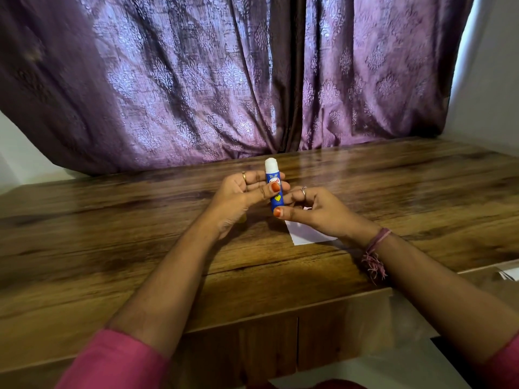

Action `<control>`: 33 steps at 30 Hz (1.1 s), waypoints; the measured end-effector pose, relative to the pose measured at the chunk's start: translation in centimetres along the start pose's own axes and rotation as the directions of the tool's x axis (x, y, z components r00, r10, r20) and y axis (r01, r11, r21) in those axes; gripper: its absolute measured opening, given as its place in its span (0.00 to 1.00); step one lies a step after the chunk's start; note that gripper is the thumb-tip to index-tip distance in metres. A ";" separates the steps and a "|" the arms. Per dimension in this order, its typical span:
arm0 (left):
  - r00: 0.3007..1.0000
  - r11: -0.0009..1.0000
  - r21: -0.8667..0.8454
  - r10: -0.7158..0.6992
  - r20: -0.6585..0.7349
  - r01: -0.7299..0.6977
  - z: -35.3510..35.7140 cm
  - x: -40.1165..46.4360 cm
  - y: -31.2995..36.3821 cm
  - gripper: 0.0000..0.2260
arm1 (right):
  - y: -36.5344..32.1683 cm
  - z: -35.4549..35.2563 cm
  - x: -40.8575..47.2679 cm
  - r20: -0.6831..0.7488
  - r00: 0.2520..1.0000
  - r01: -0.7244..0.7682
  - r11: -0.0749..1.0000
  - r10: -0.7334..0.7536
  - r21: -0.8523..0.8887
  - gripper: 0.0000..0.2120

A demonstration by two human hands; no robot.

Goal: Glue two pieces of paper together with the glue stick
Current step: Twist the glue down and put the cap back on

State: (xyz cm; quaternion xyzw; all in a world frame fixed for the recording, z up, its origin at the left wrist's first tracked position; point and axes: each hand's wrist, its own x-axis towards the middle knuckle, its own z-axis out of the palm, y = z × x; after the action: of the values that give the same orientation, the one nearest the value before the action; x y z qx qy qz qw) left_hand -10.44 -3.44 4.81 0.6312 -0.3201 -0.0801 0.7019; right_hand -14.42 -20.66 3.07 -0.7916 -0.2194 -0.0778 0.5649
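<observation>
A blue glue stick (274, 186) with a yellow heart on its label stands upright above the wooden table (140, 234), uncapped, its white glue tip showing at the top. My left hand (241, 200) pinches the upper barrel between thumb and fingers. My right hand (311, 211) grips the stick's base with thumb and fingertips. A white piece of paper (306, 236) lies flat on the table under my right hand, partly hidden by it. A small yellow patch by my left palm may be the cap; I cannot tell.
A purple patterned curtain (224, 80) hangs right behind the table's far edge. The table's front edge runs close to my body, with a cabinet door (266, 346) below. At the right, a lower surface holds a bit of white paper (508, 275).
</observation>
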 end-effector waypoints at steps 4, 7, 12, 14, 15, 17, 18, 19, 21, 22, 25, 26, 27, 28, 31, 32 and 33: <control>1.000 1.000 0.018 0.008 0.000 -0.008 0.2 0.0 0.0 0.12 | 0.1 0.2 0.1 -0.051 0.999 -0.002 1.000 0.002 0.005 0.06; 1.000 1.000 0.000 0.011 0.000 -0.011 0.2 0.0 0.1 0.13 | 0.4 0.3 0.1 -0.084 0.996 0.005 1.000 -0.005 0.010 0.08; 1.000 1.000 -0.013 0.005 -0.002 -0.005 0.0 0.0 0.1 0.14 | 0.0 0.1 -0.1 0.023 1.000 -0.015 0.997 0.013 0.076 0.06; 1.000 1.000 -0.002 0.006 0.001 -0.006 0.0 0.0 0.1 0.14 | -0.1 0.0 -0.2 0.049 0.998 -0.028 0.997 0.025 0.069 0.08; 1.000 1.000 -0.006 0.004 0.005 -0.004 0.0 0.0 0.2 0.13 | 0.0 -0.1 -0.2 0.051 0.998 -0.026 0.997 0.022 0.071 0.08; 1.000 1.000 -0.020 -0.001 0.014 0.001 0.2 -0.1 0.2 0.13 | 0.2 -0.1 0.0 0.013 1.000 -0.016 0.998 0.015 0.057 0.07; 1.000 1.000 -0.015 0.001 0.016 -0.001 0.2 0.0 0.2 0.13 | 0.3 0.0 0.0 -0.008 1.000 -0.011 0.999 0.012 0.050 0.06; 1.000 1.000 -0.005 0.007 0.017 -0.007 0.2 0.0 0.1 0.13 | 0.4 0.0 0.1 -0.029 1.000 -0.007 0.999 0.008 0.046 0.05; 1.000 1.000 0.010 0.014 0.016 -0.014 0.2 0.0 0.1 0.13 | 0.6 0.2 0.3 -0.090 0.996 -0.014 0.999 0.016 0.030 0.07; 1.000 1.000 0.009 0.014 0.015 -0.015 0.3 0.0 0.0 0.13 | 0.8 0.2 0.3 -0.114 0.993 -0.021 0.999 0.024 0.027 0.11; 1.000 1.000 0.006 0.018 0.016 -0.018 0.5 0.1 0.0 0.13 | 1.0 0.3 0.5 -0.092 0.994 -0.057 0.996 0.063 0.062 0.17; 1.000 1.000 0.006 0.020 0.015 -0.020 0.5 0.1 0.0 0.13 | 1.0 0.3 0.5 -0.062 0.996 -0.060 0.995 0.065 0.077 0.15; 1.000 1.000 0.006 0.023 0.014 -0.023 0.4 0.1 0.0 0.13 | 0.6 0.3 0.3 -0.035 0.997 -0.058 0.994 0.061 0.090 0.11; 1.000 1.000 0.007 0.026 0.012 -0.026 0.3 0.1 0.1 0.13 | 0.3 0.3 0.1 -0.004 0.998 -0.058 0.993 0.059 0.107 0.06; 1.000 1.000 0.018 0.025 0.009 -0.026 0.0 0.0 0.2 0.12 | 0.2 0.1 -0.2 0.053 0.998 -0.045 0.993 0.040 0.111 0.08; 1.000 1.000 0.018 0.023 0.009 -0.023 0.0 0.0 0.2 0.12 | 0.0 0.1 -0.3 0.061 0.998 -0.040 0.993 0.034 0.107 0.08; 1.000 1.000 0.017 0.021 0.012 -0.021 0.0 0.0 0.2 0.12 | 0.0 0.0 -0.2 0.053 0.998 -0.028 0.995 0.023 0.091 0.07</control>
State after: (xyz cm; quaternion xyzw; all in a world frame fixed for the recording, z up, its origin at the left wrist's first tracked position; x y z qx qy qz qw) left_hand -10.50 -3.42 4.97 0.6335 -0.3315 -0.0736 0.6953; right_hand -14.61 -20.69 2.96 -0.7693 -0.2272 -0.0400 0.5958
